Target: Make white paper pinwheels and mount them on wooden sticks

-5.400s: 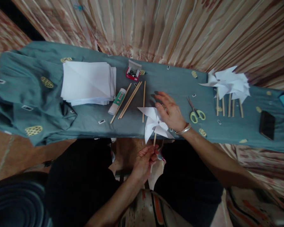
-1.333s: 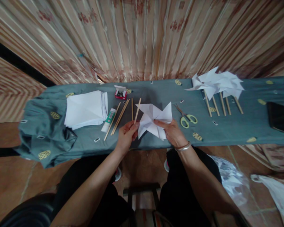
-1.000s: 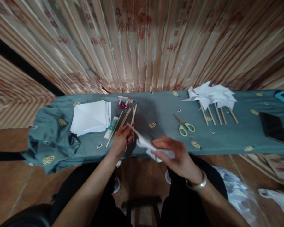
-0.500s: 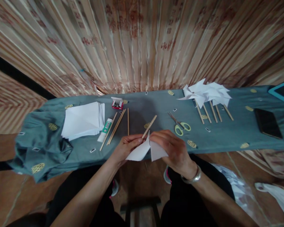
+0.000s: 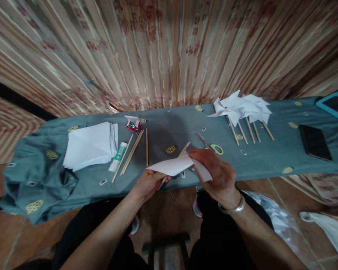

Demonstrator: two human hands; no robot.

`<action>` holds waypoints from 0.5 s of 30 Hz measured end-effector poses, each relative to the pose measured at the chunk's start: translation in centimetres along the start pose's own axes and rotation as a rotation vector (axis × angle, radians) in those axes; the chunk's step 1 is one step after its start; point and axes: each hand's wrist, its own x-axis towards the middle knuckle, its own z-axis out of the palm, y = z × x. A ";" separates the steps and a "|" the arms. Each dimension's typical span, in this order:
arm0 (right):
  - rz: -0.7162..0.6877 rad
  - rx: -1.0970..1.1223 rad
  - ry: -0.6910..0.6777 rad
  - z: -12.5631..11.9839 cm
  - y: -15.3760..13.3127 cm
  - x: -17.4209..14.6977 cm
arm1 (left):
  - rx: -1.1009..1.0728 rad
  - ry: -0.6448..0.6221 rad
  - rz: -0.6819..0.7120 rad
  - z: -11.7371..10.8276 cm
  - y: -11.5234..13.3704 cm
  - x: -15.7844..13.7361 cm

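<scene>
A white paper piece, cut and partly curled, is stretched between my hands over the table's front edge. My left hand is closed around a thin wooden stick and the paper's left end; the stick slants behind the paper, its top and lower tip showing. My right hand, with a bracelet at the wrist, pinches the paper's right part, its fingertips partly hidden by the paper. Just beyond that hand lie green-handled scissors, partly covered by it.
On the left are a stack of white paper, a glue stick, several loose wooden sticks and a small red box of metal pins. Paper pinwheels on sticks, a black phone and a blue-framed device lie right.
The paper has turned from two upright flaps to a longer, flatter strip across the stick. My right hand has moved right, over part of the scissors. The view has shifted slightly.
</scene>
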 end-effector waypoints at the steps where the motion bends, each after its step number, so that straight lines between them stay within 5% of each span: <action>1: -0.012 -0.009 0.016 0.0 0.0 0.1 | -0.002 -0.005 0.003 0.0 -0.1 0.0; 15: -0.017 -0.005 0.035 -0.1 0.5 0.2 | 0.025 -0.063 -0.006 0.5 0.0 0.1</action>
